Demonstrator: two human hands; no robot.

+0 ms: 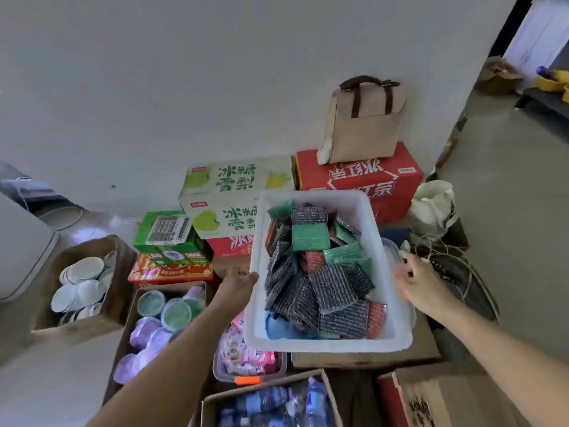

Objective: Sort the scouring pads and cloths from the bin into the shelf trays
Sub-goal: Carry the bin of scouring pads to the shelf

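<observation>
Grey wall (215,87), concrete floor (508,195) — stacked drink cartons (234,192), white bin (326,345)

A plain pale wall (215,72) filled the upper half under soft, even light. Against its foot stood drink cartons: a white-and-green carton (228,192) stacked on a red one, and beside it a larger red carton (369,180) bearing a beige tote bag (366,131) with 2 brown straps. A calculator (167,229) lay on a green carton (154,246). The grey floor (508,211) ran right toward a dark low table (545,101). At left sat a grey cushion (21,241) and an open cardboard box (118,291) of white discs. A box of water bottles (264,386) stood nearest.
</observation>
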